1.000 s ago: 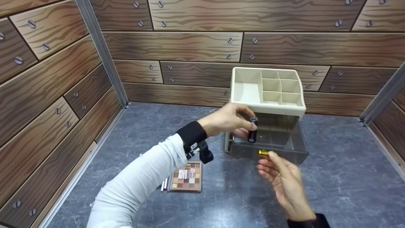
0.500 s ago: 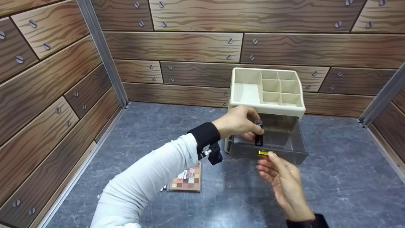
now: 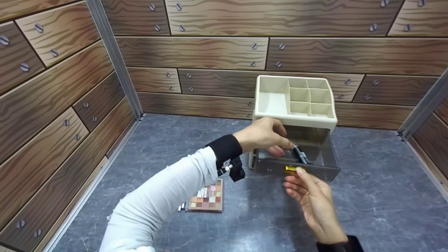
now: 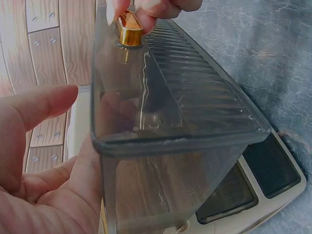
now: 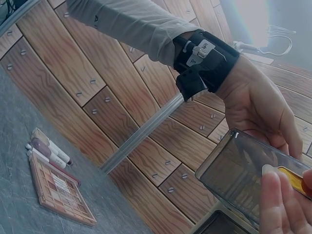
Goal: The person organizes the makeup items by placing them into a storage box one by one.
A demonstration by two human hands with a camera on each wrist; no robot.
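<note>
My left hand (image 3: 262, 134) reaches over the pulled-out smoky drawer (image 3: 323, 172). In the left wrist view its thumb (image 4: 51, 102) and fingers stand apart with nothing between them. A slim black tube (image 3: 300, 155) with a silvery part lies slanted in the drawer, its upper end right at the left fingertips in the head view. My right hand (image 3: 315, 199) pinches the gold drawer handle (image 3: 290, 168) between thumb and fingers. The right wrist view shows those fingers (image 5: 275, 200) close against the drawer front.
The cream organizer (image 3: 295, 118) above the drawer has several compartments on top and stands near the wooden-plank wall (image 3: 217, 80). An eyeshadow palette (image 3: 205, 201) lies on the grey marbled surface at front left. Beside it are several cosmetic tubes (image 5: 51, 151).
My left hand has moved right over the drawer and let go of the black tube, which has gone from upright in the fingers to lying slanted. My right hand keeps its hold.
</note>
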